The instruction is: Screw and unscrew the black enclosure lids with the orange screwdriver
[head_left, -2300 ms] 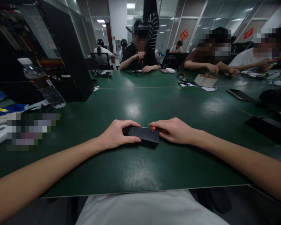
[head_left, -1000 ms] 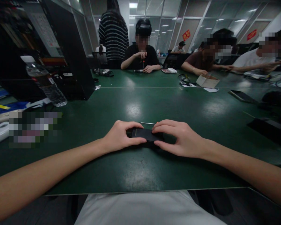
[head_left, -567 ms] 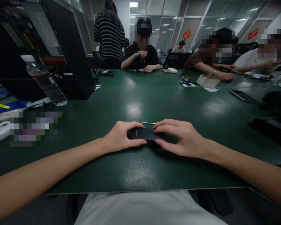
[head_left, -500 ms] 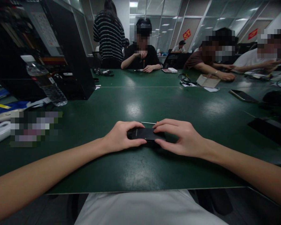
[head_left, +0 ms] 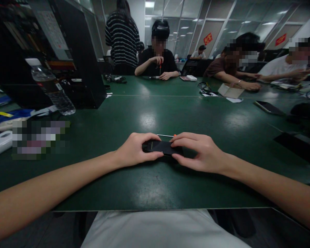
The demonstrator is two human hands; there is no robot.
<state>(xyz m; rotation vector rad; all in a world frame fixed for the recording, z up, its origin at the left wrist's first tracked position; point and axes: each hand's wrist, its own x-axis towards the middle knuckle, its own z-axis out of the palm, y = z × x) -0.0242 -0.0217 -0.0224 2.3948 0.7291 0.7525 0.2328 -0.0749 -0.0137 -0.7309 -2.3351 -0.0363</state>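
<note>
A small flat black box lies on the green table straight in front of me. My left hand grips its left end, thumb on the near side and fingers curled over the far side. My right hand grips its right end the same way. Just behind the box lies a thin tool with an orange tip, mostly hidden by my fingers.
A water bottle and a black case stand at the left. Several people sit across the table. A cardboard box, a phone, cables and dark flat things lie at the right.
Earlier my right hand lay on the orange-tipped tool behind the box; it has since moved onto the box's right end. Since half a second ago the hands hardly moved.
</note>
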